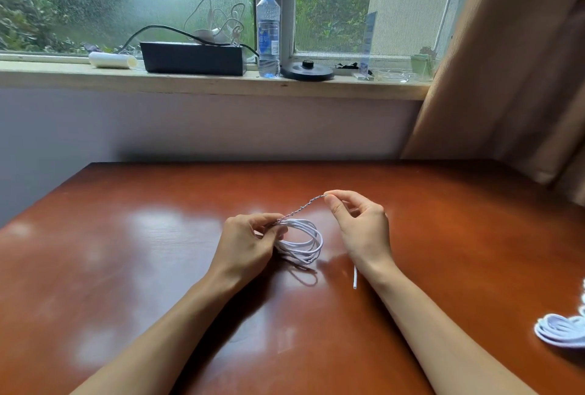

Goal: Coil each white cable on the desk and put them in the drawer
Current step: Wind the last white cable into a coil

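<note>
**Fig. 1. Binding a coil, centre of the frame.**

At centre left, over the red-brown desk [126, 236], we see the left hand [250, 244]. Its fingers are curled, and the fingertips pinch the left rim of the coiled white cable [311, 247], several loose loops held at or just above the wood. One end of a thin twist tie [300, 208] meets the coil at that same pinch.

The tie runs taut, up and to the right, to the right hand [364, 230]. Thumb and forefinger nip its far end there, and the other fingers curl loosely round nothing.

Below the right wrist a short loose end [355, 279] of white cable lies on the desk; we cannot trace which coil it belongs to. At the lower right edge a second coil [560, 329] rests on the wood, partly cut off by the frame. No drawer is in view.

We judge the cable to be light, soft and springy, with a smooth jacket that may slip. The loops would likely fan open if the pinch relaxed. The best hold is therefore where all the loops gather, and the tie should be wound at that same spot. The tie looks like bendable wire that will keep a twist.
</note>
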A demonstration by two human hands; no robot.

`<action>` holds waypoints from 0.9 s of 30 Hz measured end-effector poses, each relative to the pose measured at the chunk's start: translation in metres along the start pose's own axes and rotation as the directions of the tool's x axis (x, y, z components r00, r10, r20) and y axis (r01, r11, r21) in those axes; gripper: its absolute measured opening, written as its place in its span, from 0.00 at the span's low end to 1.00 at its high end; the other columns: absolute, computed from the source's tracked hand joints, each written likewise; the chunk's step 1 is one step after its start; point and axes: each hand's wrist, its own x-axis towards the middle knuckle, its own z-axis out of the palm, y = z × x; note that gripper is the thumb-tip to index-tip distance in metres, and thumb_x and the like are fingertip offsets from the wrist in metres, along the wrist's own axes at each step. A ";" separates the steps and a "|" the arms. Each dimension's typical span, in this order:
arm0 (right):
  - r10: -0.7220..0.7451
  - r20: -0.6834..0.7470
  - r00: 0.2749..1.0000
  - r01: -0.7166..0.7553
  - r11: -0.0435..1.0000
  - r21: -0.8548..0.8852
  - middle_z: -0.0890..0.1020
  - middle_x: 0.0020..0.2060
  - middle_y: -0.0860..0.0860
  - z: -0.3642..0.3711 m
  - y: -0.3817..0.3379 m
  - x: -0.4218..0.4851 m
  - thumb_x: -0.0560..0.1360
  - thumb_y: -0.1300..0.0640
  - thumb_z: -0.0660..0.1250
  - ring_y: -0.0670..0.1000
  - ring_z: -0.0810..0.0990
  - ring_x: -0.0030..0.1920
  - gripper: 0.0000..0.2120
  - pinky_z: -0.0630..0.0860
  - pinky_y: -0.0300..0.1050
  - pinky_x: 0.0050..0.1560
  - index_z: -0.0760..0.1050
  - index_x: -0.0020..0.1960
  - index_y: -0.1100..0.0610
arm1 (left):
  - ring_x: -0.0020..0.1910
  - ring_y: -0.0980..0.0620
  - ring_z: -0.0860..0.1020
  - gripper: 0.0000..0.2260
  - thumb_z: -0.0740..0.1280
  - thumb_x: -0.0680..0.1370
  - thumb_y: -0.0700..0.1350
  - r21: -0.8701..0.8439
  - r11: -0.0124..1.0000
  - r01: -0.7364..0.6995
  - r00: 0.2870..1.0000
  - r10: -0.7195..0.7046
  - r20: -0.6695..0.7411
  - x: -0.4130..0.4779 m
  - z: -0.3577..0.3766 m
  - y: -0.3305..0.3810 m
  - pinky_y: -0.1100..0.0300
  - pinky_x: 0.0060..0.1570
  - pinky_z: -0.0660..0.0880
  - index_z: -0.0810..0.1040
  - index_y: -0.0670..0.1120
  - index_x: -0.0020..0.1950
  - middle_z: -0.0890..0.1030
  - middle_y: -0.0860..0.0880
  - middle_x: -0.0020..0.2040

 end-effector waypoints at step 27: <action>0.082 0.516 0.853 0.068 0.961 -0.266 0.84 0.30 0.51 0.003 -0.002 -0.013 0.75 0.50 0.76 0.47 0.78 0.27 0.07 0.75 0.40 0.34 0.85 0.45 0.53 | 0.32 0.51 0.83 0.05 0.70 0.79 0.40 -0.206 0.964 0.166 0.945 -0.215 -0.246 0.011 -0.010 -0.003 0.50 0.38 0.84 0.85 0.47 0.46 0.85 0.49 0.35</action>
